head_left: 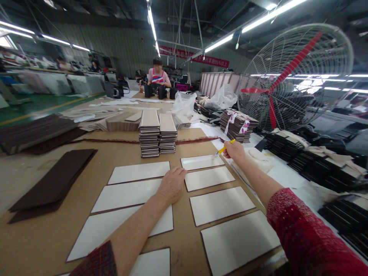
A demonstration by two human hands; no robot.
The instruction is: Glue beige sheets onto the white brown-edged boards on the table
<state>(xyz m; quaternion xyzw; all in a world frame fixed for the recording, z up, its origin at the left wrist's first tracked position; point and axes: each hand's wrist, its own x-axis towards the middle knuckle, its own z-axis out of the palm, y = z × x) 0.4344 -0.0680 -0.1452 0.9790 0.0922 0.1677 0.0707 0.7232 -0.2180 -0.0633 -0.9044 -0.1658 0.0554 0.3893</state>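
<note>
Two columns of white rectangular panels with dark edges lie on a brown board. My right hand is closed around a thin yellow-handled brush. Its pale tip meets the farthest panel of the right column, near that panel's right end. Palm down, my left hand lies between the columns with its fingertips by the near left corner of that same panel. It holds nothing that I can see. Under my left wrist and forearm, panels of the left column are partly hidden.
Two stacks of panels stand just beyond the columns. Dark brown sheets lie at left. A tied stack, a large fan and black piles are at right. Another person sits across the table.
</note>
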